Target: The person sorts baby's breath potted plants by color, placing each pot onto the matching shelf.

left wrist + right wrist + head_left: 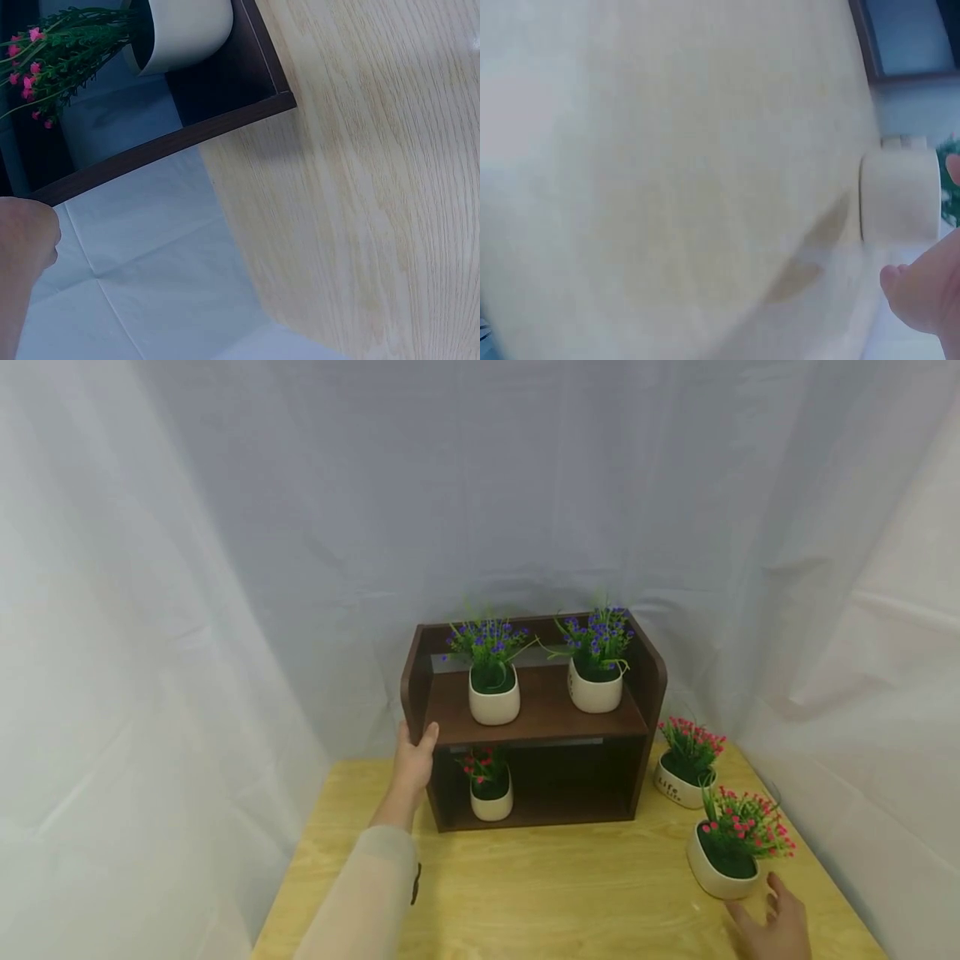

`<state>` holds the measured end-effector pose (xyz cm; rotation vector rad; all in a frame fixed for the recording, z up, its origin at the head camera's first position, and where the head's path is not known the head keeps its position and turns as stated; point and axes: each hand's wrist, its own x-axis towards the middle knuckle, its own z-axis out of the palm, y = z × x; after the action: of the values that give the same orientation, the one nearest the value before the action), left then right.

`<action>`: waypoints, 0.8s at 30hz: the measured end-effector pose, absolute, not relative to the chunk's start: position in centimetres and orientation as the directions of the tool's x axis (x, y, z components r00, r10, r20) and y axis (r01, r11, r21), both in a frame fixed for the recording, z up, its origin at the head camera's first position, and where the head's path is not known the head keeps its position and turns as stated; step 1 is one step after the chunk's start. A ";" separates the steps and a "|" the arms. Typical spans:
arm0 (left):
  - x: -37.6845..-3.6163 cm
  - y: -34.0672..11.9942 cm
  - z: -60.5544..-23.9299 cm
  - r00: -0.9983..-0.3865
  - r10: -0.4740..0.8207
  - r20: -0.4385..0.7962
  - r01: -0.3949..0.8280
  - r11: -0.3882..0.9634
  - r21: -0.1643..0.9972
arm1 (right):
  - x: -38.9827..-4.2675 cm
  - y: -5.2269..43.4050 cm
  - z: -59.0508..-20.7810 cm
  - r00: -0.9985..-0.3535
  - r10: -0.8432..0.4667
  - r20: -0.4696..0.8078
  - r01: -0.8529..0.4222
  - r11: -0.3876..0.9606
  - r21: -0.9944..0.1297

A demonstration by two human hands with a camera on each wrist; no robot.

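My left hand (414,764) grips the left side panel of a dark brown two-tier shelf (536,733), thumb in front; in the left wrist view, the left hand (26,236) is at the shelf's edge. Near the table's right front, my right hand (776,927) has its thumb and fingers spread just short of a white pot with pink flowers (722,868). The right wrist view, blurred, shows the right hand (926,289) beside that white pot (900,196). Two white pots with purple flowers, one left (495,703) and one right (596,693), stand on the upper tier.
A pot with red-pink flowers (492,802) stands at the left of the lower tier. Another pink-flowered pot (681,785), lettered "Life", sits right of the shelf. White sheeting (525,485) hangs behind and beside the light wooden table (540,893).
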<state>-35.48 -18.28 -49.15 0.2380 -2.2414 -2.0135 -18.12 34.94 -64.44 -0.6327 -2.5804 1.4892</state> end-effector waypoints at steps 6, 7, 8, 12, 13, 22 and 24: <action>-35.4 -18.3 -49.4 -0.979 -0.204 -0.020 -0.040 0.093 0.995 | -20.0 36.2 -64.4 -0.938 0.337 -0.080 0.246 0.484 -0.840; -35.5 -18.2 -49.4 -0.979 -0.202 -0.006 -0.024 0.088 0.996 | -20.3 36.3 -64.5 -0.940 0.331 -0.079 0.243 0.492 -0.836; -35.5 -18.2 -49.5 -0.980 -0.200 0.009 -0.008 0.084 0.996 | -20.5 36.4 -64.5 -0.943 0.325 -0.075 0.239 0.503 -0.830; -35.7 -18.0 -49.7 -0.979 -0.200 0.042 0.028 0.071 0.997 | -21.1 36.9 -64.5 -0.948 0.297 -0.113 0.262 0.530 -0.806; -35.8 -18.0 -49.8 -0.979 -0.201 0.045 0.032 0.069 0.997 | -21.3 36.9 -64.4 -0.949 0.290 -0.121 0.265 0.534 -0.803; -35.7 -18.2 -49.4 -0.979 -0.204 -0.017 -0.036 0.087 0.996 | -21.9 36.4 -64.5 -0.966 0.258 -0.010 0.153 0.542 -0.827; -35.7 -18.3 -49.3 -0.979 -0.204 -0.026 -0.045 0.090 0.995 | -21.8 36.1 -64.5 -0.963 0.267 -0.014 0.161 0.537 -0.828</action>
<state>-35.67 -18.28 -49.31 0.2562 -2.2289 -2.0262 -21.84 36.13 -64.47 -0.3716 -2.6528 1.4111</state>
